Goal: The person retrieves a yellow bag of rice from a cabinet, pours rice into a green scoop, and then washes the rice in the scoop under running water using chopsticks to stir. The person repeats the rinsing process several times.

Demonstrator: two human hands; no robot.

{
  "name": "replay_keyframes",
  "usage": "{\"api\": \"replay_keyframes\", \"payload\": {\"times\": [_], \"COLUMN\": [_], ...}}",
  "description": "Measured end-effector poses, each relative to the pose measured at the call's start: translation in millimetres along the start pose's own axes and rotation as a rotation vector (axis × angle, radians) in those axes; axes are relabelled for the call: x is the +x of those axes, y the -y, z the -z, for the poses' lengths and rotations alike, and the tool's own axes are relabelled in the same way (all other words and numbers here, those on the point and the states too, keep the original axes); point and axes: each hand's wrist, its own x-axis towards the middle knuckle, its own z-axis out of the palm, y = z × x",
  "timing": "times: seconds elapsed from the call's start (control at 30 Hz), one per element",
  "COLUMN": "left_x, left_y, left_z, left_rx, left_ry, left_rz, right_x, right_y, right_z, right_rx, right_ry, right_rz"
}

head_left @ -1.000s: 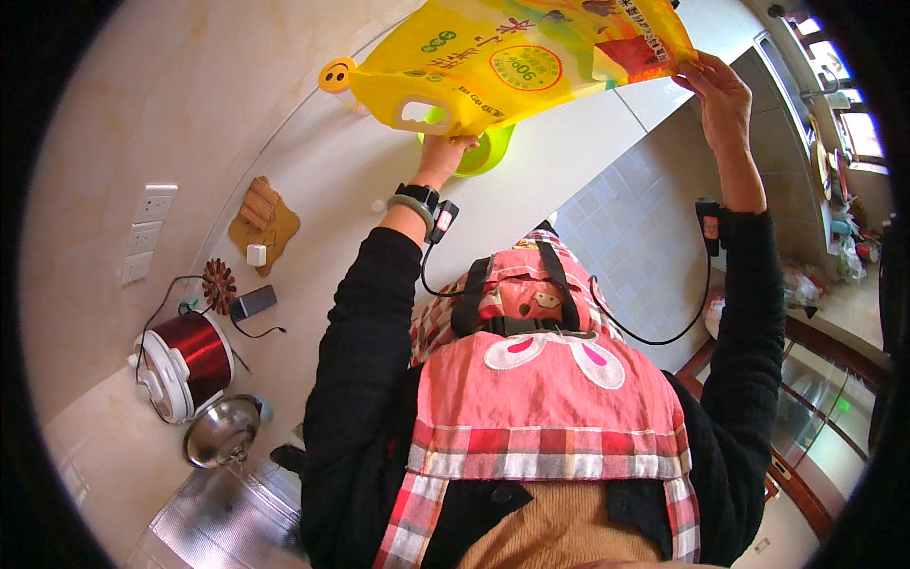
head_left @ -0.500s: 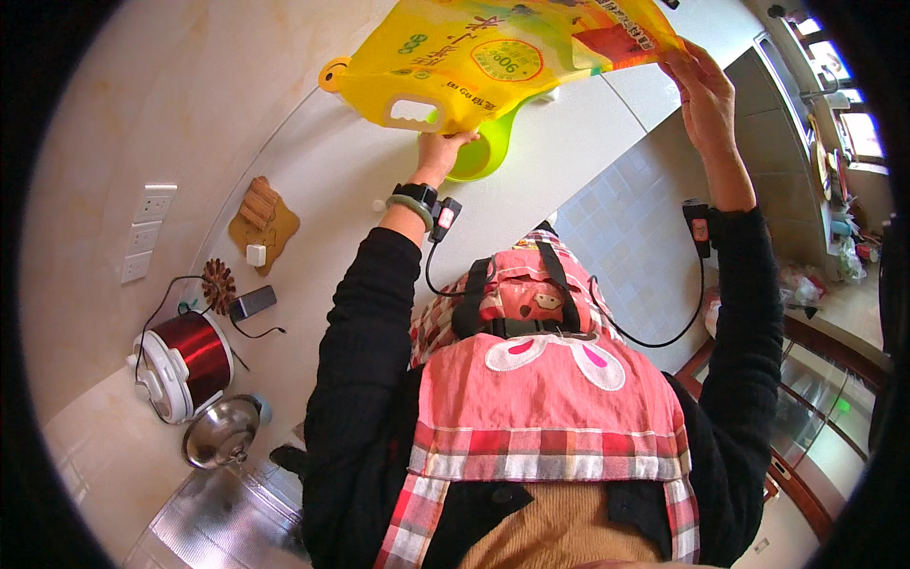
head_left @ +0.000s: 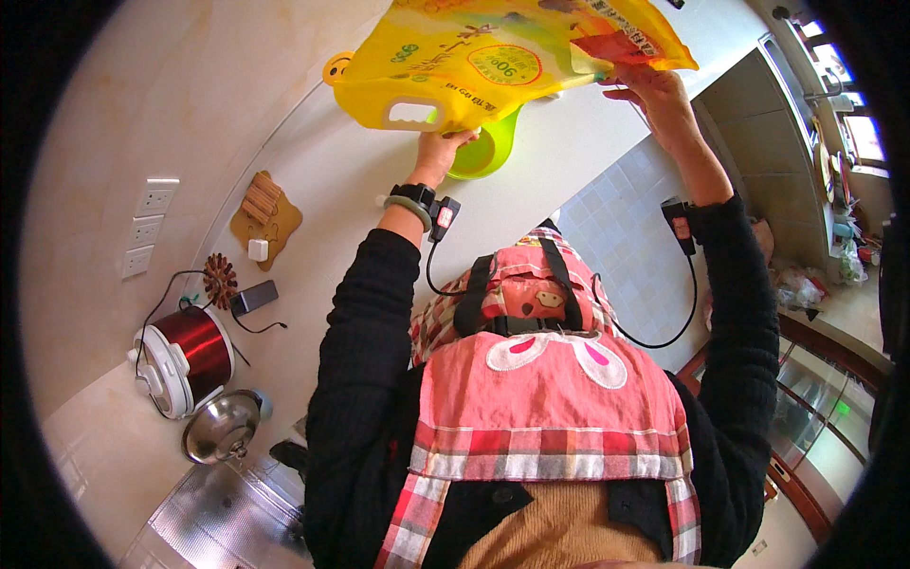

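Observation:
A large yellow plastic bag (head_left: 455,66) with a cut-out carry handle is held up sideways at the top of the view. My left hand (head_left: 441,156) grips its lower edge beside the handle hole. At the bag's right part, my right hand (head_left: 659,104) has bent fingers against the lower edge, partly hidden behind the plastic. Under the bag, on the white counter (head_left: 370,199), stands a bright green plastic container (head_left: 488,152), its top partly covered by the bag. What is inside the container cannot be made out.
Along the wall on the left are a wooden board (head_left: 280,228), a brown trivet-like piece (head_left: 220,280), a black device (head_left: 254,297), a red-and-white electric cooker (head_left: 190,356) and a metal lid (head_left: 223,427). Wall sockets (head_left: 147,228) are above. Blue floor tiles (head_left: 616,209) lie right of the counter.
My right hand has slid left and slightly down from the bag's right corner to its lower edge. The bag's right end sags a little lower. My left hand has stayed put.

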Motion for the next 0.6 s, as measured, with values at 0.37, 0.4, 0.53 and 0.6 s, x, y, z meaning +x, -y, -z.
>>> {"api": "replay_keyframes", "payload": {"times": [0.37, 0.4, 0.53, 0.6], "left_x": [-10.8, -11.2, -13.9, -16.2], "left_y": [-13.5, -14.4, -20.5, -24.1], "left_z": [13.4, 15.7, 16.8, 14.0], "left_rx": [-0.227, -0.188, -0.249, -0.318], "left_ry": [0.046, 0.048, -0.042, 0.002], "left_rz": [0.101, 0.112, 0.134, 0.103], "right_x": [-18.9, -21.4, -25.1, -22.0], "right_y": [-28.9, -32.4, -38.3, -36.1], "right_z": [13.8, 14.0, 10.3, 8.2], "right_rx": [0.17, 0.201, 0.269, 0.294], "right_ry": [-0.084, -0.136, -0.116, -0.099], "right_rz": [-0.06, -0.115, -0.119, -0.071]}}
